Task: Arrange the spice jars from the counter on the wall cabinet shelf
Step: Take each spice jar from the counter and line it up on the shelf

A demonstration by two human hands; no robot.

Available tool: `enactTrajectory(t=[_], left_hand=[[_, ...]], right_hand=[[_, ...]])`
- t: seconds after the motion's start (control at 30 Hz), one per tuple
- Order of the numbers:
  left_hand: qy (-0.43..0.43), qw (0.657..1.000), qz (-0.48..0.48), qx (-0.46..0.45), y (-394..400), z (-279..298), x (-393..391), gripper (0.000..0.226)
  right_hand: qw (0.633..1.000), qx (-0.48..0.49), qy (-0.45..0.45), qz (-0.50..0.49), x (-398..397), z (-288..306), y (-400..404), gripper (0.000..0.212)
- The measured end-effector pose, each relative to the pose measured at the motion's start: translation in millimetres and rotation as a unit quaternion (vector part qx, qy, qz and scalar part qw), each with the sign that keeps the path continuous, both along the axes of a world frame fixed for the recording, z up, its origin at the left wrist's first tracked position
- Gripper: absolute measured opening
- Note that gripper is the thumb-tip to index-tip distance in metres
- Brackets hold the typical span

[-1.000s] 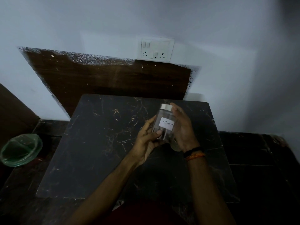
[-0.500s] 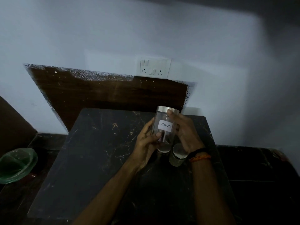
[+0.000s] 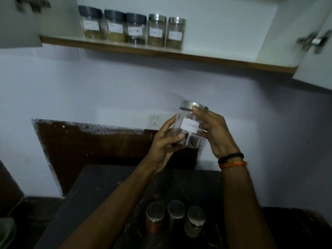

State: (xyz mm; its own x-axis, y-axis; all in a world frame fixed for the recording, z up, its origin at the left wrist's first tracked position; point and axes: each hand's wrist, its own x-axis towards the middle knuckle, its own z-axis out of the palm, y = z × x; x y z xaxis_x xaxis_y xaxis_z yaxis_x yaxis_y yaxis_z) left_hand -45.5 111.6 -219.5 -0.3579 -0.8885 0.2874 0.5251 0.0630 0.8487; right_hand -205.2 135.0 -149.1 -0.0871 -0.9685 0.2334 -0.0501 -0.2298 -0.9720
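A clear glass jar with a steel lid and a white label reading "Cloves" is held upright in front of the wall, well above the counter. My left hand grips its lower left side and my right hand wraps its right side, a fingertip on the lid. Three steel-lidded jars stand in a row on the dark marble counter between my forearms. Up on the wall cabinet shelf, several labelled spice jars stand side by side at the left; the shelf's right half is bare.
Two open white cabinet doors flank the shelf, the left door and the right door with its hinge. A wall socket sits behind my hands. A dark wooden board leans against the wall. A green bowl lies at the lower left.
Both hands have lifted the cloves jar up off the counter. My view has tilted upward, bringing the shelf and the three counter jars into sight.
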Motion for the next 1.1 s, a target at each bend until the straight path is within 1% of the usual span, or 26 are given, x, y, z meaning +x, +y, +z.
enactTrajectory(t=[0.07, 0.17, 0.23, 0.37, 0.5, 0.57, 0.63, 0.73, 0.8, 0.83, 0.9, 0.93, 0.97, 1.0, 1.03, 1.07, 1.1], left_hand=[[-0.002, 1.000, -0.002, -0.019, -8, 21, -1, 0.069], [-0.004, 0.999, 0.006, -0.039, -18, 49, -3, 0.068], [-0.006, 0.999, 0.009, -0.052, -24, 63, -4, 0.066], [0.001, 0.997, 0.005, -0.078, -35, 84, -4, 0.066], [0.000, 0.995, -0.002, -0.098, -45, 105, -5, 0.073], [-0.008, 0.993, -0.011, -0.114, -49, 116, -5, 0.073], [-0.028, 0.989, -0.018, -0.141, -54, 127, -4, 0.069], [-0.079, 0.980, -0.003, -0.184, -64, 146, -1, 0.066], [-0.129, 0.967, 0.030, -0.216, -74, 160, 2, 0.060], [-0.157, 0.958, 0.060, -0.233, -78, 166, 4, 0.051], [-0.206, 0.930, 0.145, -0.269, -88, 178, 6, 0.036], [-0.232, 0.906, 0.194, -0.297, -95, 185, 6, 0.033], [-0.266, 0.869, 0.243, -0.339, -100, 191, 6, 0.031], [-0.310, 0.815, 0.285, -0.397, -107, 198, 6, 0.029], [-0.362, 0.749, 0.311, -0.459, -114, 204, 6, 0.028], [-0.415, 0.680, 0.318, -0.513, -122, 210, 6, 0.028], [-0.469, 0.619, 0.308, -0.550, -131, 216, 5, 0.030]], right_hand=[[1.000, -0.025, 0.003, 0.000, -1, 21, -4, 0.032], [0.998, -0.056, -0.001, -0.001, -3, 49, -9, 0.042], [0.998, -0.068, 0.002, 0.003, -4, 61, -13, 0.043], [0.996, -0.088, 0.008, 0.011, -6, 82, -20, 0.050], [0.994, -0.102, 0.019, 0.014, -9, 104, -29, 0.046], [0.993, -0.114, 0.030, 0.012, -11, 115, -34, 0.045], [0.991, -0.126, 0.037, 0.007, -14, 127, -38, 0.051], [0.987, -0.150, 0.057, -0.008, -21, 147, -46, 0.065], [0.984, -0.166, 0.059, -0.016, -26, 162, -52, 0.073], [0.983, -0.173, 0.056, -0.021, -29, 169, -54, 0.079], [0.981, -0.185, 0.053, -0.026, -35, 184, -60, 0.082], [0.980, -0.190, 0.051, -0.028, -40, 192, -64, 0.078], [0.979, -0.193, 0.050, -0.030, -43, 198, -68, 0.074], [0.978, -0.199, 0.049, -0.033, -46, 205, -73, 0.072], [0.977, -0.204, 0.049, -0.036, -48, 210, -77, 0.070], [0.976, -0.209, 0.048, -0.039, -49, 215, -81, 0.069], [0.975, -0.214, 0.046, -0.043, -49, 220, -86, 0.069]])
